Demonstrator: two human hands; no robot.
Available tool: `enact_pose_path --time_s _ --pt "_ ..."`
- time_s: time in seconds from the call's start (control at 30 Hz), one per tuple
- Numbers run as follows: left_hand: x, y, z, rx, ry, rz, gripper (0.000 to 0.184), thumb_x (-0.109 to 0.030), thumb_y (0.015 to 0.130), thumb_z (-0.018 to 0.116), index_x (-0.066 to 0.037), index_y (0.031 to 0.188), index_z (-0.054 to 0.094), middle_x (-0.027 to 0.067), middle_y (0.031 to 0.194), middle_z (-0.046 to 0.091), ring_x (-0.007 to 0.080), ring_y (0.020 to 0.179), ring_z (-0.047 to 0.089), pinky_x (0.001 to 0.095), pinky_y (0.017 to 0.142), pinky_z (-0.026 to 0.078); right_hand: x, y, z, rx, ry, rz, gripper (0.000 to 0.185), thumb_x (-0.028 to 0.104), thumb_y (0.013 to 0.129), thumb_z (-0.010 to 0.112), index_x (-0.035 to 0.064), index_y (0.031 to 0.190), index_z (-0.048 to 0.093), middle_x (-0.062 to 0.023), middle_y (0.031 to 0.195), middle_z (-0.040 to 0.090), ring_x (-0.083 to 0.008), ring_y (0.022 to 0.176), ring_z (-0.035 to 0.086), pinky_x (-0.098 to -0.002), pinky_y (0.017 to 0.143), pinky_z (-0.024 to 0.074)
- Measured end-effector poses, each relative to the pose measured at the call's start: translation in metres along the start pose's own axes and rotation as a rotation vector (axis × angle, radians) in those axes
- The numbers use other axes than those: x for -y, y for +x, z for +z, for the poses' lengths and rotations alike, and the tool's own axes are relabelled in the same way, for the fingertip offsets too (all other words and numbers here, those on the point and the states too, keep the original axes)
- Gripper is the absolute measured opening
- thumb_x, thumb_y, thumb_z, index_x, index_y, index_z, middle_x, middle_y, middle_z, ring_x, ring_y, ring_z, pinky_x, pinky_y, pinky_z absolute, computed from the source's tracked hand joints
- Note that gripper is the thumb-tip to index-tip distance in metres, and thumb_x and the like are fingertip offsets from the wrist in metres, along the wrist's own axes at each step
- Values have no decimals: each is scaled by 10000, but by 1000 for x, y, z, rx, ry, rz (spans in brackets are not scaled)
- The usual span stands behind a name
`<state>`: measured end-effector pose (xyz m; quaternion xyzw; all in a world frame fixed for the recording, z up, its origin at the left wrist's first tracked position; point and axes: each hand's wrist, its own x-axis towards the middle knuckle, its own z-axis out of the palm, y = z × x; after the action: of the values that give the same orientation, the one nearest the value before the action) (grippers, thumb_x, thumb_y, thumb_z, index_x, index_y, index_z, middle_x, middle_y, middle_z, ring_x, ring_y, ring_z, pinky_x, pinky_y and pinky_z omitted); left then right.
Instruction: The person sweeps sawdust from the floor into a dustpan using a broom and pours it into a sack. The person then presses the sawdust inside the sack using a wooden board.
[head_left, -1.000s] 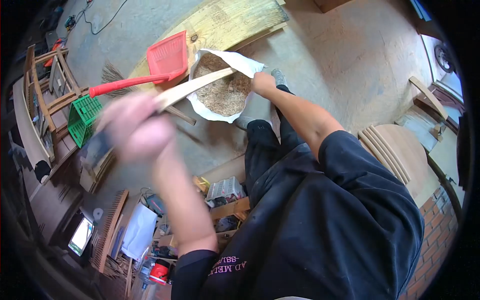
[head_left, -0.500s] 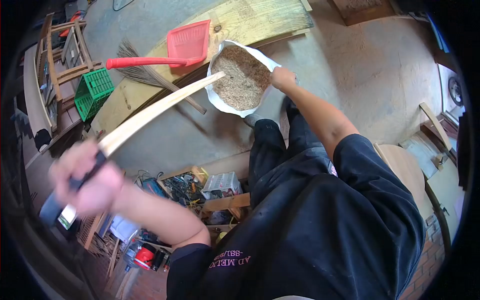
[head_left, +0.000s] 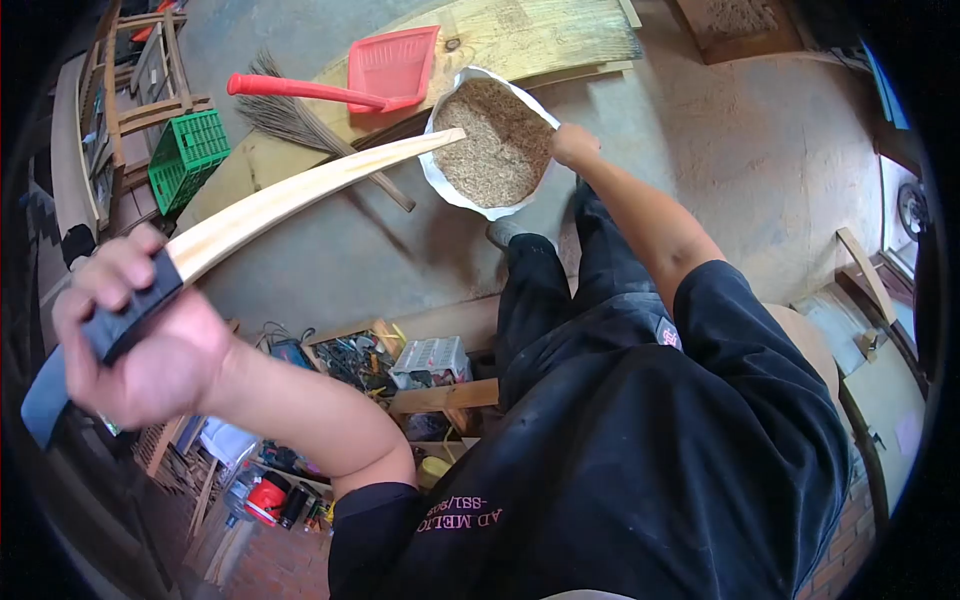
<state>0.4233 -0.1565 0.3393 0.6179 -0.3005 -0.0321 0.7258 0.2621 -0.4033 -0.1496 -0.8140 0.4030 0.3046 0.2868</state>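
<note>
My left hand (head_left: 150,340) is closed around the dark, black-grey end of a long, curved pale wooden strip (head_left: 300,190). The strip slants up to the right, and its far tip overlaps the opening of a white sack (head_left: 440,185) in view; whether it touches the contents I cannot tell. Sawdust and wood shavings (head_left: 490,150) fill the sack nearly to its rim. My right hand (head_left: 574,146) grips the rim of the sack on its right side. The sack stands on the floor by my feet, its lower part mostly hidden.
A red dustpan (head_left: 390,75) and a twig broom (head_left: 290,120) lie on a wooden board (head_left: 530,40) beyond the sack. To the left are a green crate (head_left: 190,160) and wooden frames (head_left: 115,110). Tools and a white basket (head_left: 432,362) sit close on my left.
My left hand has moved a little left and up with the wooden strip and is less blurred. My right hand still grips the sack rim; the whole view has shifted slightly.
</note>
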Motion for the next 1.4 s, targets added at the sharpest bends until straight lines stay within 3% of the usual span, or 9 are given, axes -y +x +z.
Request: enact_pose_path --time_s 0.27,0.33,0.47,0.57,0.67,0.77,1.07,1.13,1.4 --pt "150 -39 17 -276 -195 -128 27 -57 764 535 -34 751 529 82 611 524 216 529 522 372 570 483 -2 -12 1 -4 -16 -9 345 240 851 518 34 1067 691 -206 1119 664 -365 1046 645 -457 908 502" --pt "106 -14 21 -105 -203 -84 21 -28 750 528 -28 749 549 86 616 527 203 540 533 368 563 487 -1 -14 -7 4 -18 -25 343 235 855 513 33 1069 689 -208 1120 663 -365 1048 644 -456 910 501" --pt "-23 30 -3 222 -165 -25 273 -393 719 513 -124 683 492 21 620 457 156 572 429 330 592 347 -7 -8 -2 -2 5 -25 341 221 866 496 33 1077 687 -205 1126 662 -358 1046 647 -464 892 505" --pt "-34 34 -3 39 -82 0 206 -339 686 522 -150 651 451 -8 588 394 139 565 369 322 592 293 -7 -4 -1 -11 16 -30 338 207 869 485 32 1075 688 -203 1122 664 -355 1036 652 -467 878 508" --pt "87 15 9 -31 -27 -10 128 -188 717 513 -75 657 502 92 603 544 223 526 545 360 546 471 -5 -8 -3 -27 34 -17 337 197 867 479 30 1070 690 -203 1115 666 -353 1028 656 -461 875 509" --pt "161 -9 26 -245 -183 -36 48 -98 739 486 -62 708 477 79 571 481 198 469 451 360 498 430 -6 1 -5 -43 39 -19 341 198 866 479 29 1072 690 -204 1120 664 -351 1028 656 -451 881 509" --pt "-34 22 28 25 -136 -55 176 -214 788 495 -138 683 376 -14 589 328 122 555 331 316 573 270 -1 -5 -7 37 41 -44 371 226 852 513 33 1134 657 -203 1129 662 -355 1053 642 -477 900 486" --pt "-65 13 31 -20 -47 -47 191 -234 807 525 -135 717 389 -14 589 345 113 547 332 296 565 276 7 -5 -3 -219 -45 -97 411 200 834 540 56 1216 581 -168 1103 655 -336 1065 613 -514 898 444" --pt "-12 -46 39 -154 16 -123 236 -282 897 487 -111 758 401 4 579 372 131 505 361 297 532 332 82 56 -7 -636 -441 -669 289 195 839 568 126 1110 639 -98 1063 611 -261 1058 560 -511 956 359"
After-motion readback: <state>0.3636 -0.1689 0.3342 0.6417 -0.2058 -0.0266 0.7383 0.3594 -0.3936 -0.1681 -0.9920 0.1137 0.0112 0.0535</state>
